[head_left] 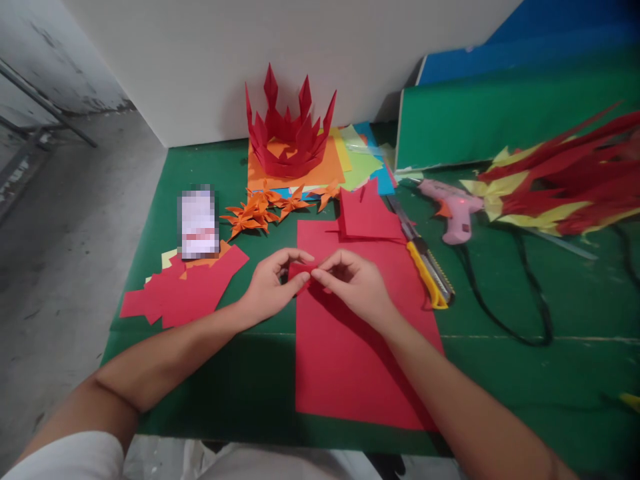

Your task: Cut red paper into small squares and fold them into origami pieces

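Note:
Between my two hands is a small folded piece of red paper [299,269], held above a large red sheet [367,373]. My left hand [274,283] pinches it from the left with thumb and fingers. From the right, my right hand [353,283] grips its edge between thumb and fingertips. Part of the piece is hidden behind the fingers. Just beyond my hands lie several cut red paper pieces [370,210], stacked on the top of the sheet. A yellow-handled utility knife [427,273] lies along the sheet's right side.
A red paper crown [287,143] stands at the back on coloured sheets [345,160]. Orange paper flowers [255,213], a phone [199,223] and red scraps [180,293] lie left. A pink glue gun [455,210], its black cord [500,327] and red-yellow paper strips [555,173] are right.

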`<state>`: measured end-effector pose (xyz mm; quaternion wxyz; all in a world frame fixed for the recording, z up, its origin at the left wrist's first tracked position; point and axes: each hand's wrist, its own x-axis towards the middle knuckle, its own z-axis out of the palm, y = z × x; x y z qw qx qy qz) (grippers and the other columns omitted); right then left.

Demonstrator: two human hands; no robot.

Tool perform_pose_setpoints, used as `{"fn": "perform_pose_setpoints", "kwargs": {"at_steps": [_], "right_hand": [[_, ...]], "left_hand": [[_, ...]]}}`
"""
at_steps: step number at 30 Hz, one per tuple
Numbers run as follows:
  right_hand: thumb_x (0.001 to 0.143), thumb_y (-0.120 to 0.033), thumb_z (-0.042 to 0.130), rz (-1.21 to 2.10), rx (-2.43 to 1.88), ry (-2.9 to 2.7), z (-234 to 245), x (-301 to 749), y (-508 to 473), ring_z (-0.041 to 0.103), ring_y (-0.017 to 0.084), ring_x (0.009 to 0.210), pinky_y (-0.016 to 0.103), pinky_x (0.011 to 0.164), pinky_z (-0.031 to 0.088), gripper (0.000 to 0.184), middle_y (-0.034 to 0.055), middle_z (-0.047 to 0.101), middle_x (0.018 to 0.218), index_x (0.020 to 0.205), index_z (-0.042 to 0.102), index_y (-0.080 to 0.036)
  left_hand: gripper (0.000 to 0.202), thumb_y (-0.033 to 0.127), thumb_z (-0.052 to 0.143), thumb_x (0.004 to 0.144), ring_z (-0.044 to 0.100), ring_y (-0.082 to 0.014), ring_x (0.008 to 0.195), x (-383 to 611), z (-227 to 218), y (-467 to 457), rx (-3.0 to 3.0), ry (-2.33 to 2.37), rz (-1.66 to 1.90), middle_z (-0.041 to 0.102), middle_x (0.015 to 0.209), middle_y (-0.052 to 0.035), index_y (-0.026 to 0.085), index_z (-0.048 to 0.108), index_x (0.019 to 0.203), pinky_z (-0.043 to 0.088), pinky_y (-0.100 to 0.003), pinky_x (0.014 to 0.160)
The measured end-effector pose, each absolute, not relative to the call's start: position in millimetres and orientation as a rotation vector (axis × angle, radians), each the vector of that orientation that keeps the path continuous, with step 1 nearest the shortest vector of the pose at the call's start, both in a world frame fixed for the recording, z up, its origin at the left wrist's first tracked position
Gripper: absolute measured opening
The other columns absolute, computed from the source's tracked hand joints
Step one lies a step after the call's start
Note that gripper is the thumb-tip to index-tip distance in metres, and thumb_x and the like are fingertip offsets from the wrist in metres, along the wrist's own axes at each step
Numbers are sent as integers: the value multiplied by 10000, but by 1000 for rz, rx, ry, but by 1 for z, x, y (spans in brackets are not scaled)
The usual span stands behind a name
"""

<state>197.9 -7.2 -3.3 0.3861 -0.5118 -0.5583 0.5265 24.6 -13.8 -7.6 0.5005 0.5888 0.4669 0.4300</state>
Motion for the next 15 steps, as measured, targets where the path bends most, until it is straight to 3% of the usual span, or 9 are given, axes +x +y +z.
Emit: {"fn": "perform_pose_setpoints", "kwargs": {"at_steps": [5, 9, 15], "right_hand": [[676, -442, 774, 1457, -1242, -1318, -2, 198, -5, 548, 117, 582, 255, 525, 437, 305, -5, 620, 674, 769, 626, -192], [694, -438, 766, 1500, -1260, -1348, 3, 200, -4, 493, 100, 530, 261, 531, 431, 288, -17, 591, 596, 674, 629, -185], [730, -422, 740, 1597, -1182, -1327, 3, 203, -3, 523, 102, 542, 264, 555, 453, 253, -10, 622, 638, 745, 634, -192]], "left_hand": [[198, 249, 694, 778, 585, -102, 711, 25, -8, -14, 1329, 1097, 1070, 645, 842, -17, 176, 613, 943, 466, -200, 624], [272, 247, 738, 729, 605, -104, 764, 26, -8, -12, 1235, 1030, 1122, 625, 877, -19, 176, 570, 931, 483, -194, 656], [395, 287, 807, 679, 562, -61, 610, 26, -5, -8, 1056, 970, 1097, 587, 784, 35, 185, 502, 909, 465, -182, 583]]}}
